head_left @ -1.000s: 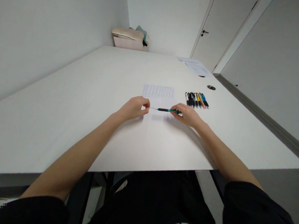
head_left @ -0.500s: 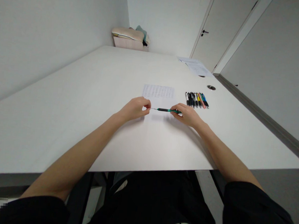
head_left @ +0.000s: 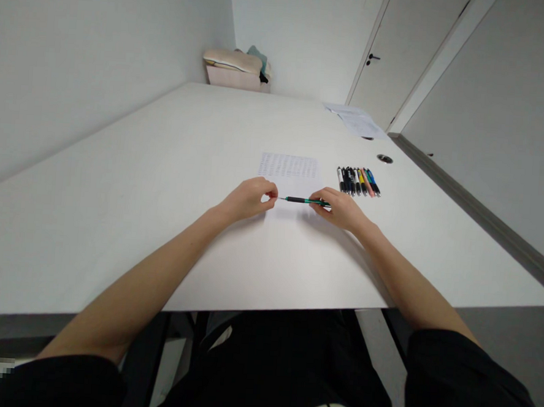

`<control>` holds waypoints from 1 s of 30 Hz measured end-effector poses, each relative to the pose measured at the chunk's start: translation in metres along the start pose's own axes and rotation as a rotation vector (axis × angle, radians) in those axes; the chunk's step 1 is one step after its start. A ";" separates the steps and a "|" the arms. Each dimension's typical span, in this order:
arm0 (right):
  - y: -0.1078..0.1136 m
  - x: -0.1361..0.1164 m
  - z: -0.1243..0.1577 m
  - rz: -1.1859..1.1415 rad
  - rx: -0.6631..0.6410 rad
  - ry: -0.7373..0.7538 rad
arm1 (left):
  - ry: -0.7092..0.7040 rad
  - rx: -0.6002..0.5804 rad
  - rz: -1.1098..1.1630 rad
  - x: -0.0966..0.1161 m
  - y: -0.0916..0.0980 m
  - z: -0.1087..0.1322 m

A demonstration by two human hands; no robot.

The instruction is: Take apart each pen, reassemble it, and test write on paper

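Observation:
My right hand (head_left: 338,209) grips a green pen barrel with a black grip section (head_left: 296,199), held level above the sheet of paper with its front end pointing left. Between the fingertips of my left hand (head_left: 254,199) is a thin, pale pen refill (head_left: 281,198). It lies in line with the barrel, and a short length shows between my fingers and the barrel's front opening. The rest of the refill is hidden. Beneath both hands lies a white sheet (head_left: 289,166) with rows of small writing on its far part.
To the right of the sheet, several pens (head_left: 358,181) lie side by side in a row. Other papers (head_left: 357,121) rest at the table's far right, near a round metal grommet (head_left: 385,159). A box with folded cloth (head_left: 234,69) is beyond the far edge.
My left hand has shifted slightly right with the refill, so less of it shows outside the barrel. The right hand and the pen barrel hold almost still.

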State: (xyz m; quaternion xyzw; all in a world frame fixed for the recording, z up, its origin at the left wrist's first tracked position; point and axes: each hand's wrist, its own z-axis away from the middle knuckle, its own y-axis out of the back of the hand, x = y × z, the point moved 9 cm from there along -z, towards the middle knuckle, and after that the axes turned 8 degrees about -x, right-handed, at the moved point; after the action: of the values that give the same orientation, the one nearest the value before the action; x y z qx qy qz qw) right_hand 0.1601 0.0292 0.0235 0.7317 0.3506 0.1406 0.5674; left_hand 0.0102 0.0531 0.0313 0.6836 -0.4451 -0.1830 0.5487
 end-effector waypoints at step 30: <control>0.001 0.000 0.000 -0.020 -0.001 0.005 | 0.035 0.021 0.025 -0.008 -0.002 0.001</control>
State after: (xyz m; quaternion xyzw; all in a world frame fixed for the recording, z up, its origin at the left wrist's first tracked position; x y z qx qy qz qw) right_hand 0.1605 0.0287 0.0239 0.7275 0.3593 0.1367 0.5683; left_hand 0.0064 0.0590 0.0269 0.6868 -0.4461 -0.1594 0.5512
